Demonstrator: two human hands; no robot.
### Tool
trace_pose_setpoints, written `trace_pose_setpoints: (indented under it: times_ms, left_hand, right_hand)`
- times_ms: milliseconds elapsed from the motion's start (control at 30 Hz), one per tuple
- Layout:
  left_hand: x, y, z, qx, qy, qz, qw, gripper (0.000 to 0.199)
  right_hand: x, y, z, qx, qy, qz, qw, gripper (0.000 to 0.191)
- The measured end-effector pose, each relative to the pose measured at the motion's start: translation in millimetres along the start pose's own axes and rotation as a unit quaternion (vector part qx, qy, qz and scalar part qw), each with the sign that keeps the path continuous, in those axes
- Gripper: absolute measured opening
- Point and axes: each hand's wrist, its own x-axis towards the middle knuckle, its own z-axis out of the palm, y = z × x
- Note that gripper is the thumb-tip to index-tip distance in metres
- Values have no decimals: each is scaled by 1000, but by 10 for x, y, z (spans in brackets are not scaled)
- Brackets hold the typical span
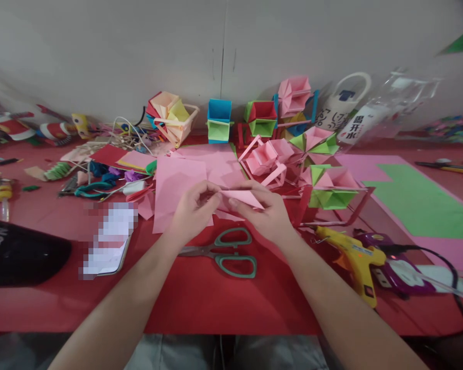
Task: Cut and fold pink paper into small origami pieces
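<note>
A small folded piece of pink paper [245, 197] is held between both hands above the middle of the red table. My left hand [196, 210] pinches its left end between thumb and fingers. On the right end, my right hand [263, 211] has its thumb in front and its fingers behind. Pink sheets [179, 180] lie flat just behind and left of the hands. Scissors with green handles [235, 258] rest below the hands on the red table [231, 308], blades pointing left.
Folded paper models [266, 156] stand behind and to the right. A yellow glue gun [355, 257] and its cable lie at right, near green paper [424, 200]. At left are a phone [111, 239], a black object [23, 254] and craft scraps. Bottles [374, 113] stand at back right.
</note>
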Motion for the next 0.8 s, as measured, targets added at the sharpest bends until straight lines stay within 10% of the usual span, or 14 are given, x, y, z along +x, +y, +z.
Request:
trace_pose_setpoints:
  times_ms: [467,800]
  left_hand:
    - [5,-2,-20,-99,-13,-64,993,15]
    - [20,-42,-15,-178,18,-151,972,18]
  right_hand:
    - [-4,-13,2,-13,4,54,998,18]
    - [-6,10,-55,-105,-61,-162,979,12]
